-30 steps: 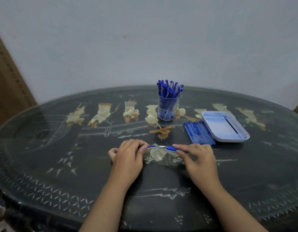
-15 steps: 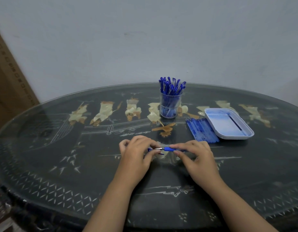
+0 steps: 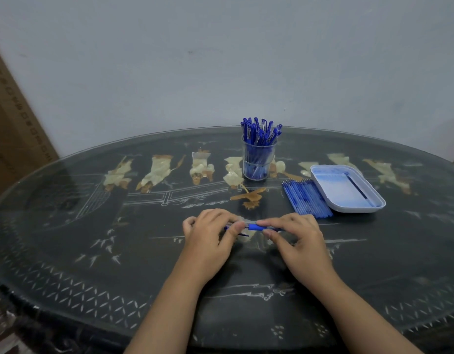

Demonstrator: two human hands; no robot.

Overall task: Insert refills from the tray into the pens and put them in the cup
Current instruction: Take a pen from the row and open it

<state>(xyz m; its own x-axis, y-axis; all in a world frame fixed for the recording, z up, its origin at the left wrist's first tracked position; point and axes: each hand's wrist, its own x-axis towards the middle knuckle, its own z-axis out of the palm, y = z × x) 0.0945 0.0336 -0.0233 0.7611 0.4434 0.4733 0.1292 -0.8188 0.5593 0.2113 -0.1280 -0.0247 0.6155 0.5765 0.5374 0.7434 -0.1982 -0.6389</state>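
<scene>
Thumb and fingertips [image 3: 235,229] of the left hand [image 3: 208,242] are pinching the left end of a blue pen [image 3: 256,227], with the other fingers curling over it, while the thumb and forefinger [image 3: 268,233] of the right hand [image 3: 298,241] are clamping the right part of the same pen. The pen is lying roughly level between the two hands, low over the table [image 3: 67,251]. Its blue grip section is showing in the gap between the hands, and a thin dark point is projecting below the left thumb. Whether the pen is touching the glass top cannot be told. Both forearms are reaching in from the near edge of the table. Beyond the right hand and well apart from it, a row of thin blue rods [image 3: 306,198] is lying on the glass (whether refills or pen barrels cannot be told), just beside the left wall of a pale rectangular tray [image 3: 348,209]. Inside the tray, one dark slender refill [image 3: 358,187] is resting along the right side. Farther back, near the middle of the table, a clear cup [image 3: 258,162] is standing upright and holding a cluster of blue capped pens [image 3: 260,131], their caps pointing up and fanning outward. The table is dark and oval, bearing pale inlaid figures under its glass. A plain grey wall [image 3: 221,60] is rising behind it, and a brown cardboard box [image 3: 14,123] is leaning at the far left.
</scene>
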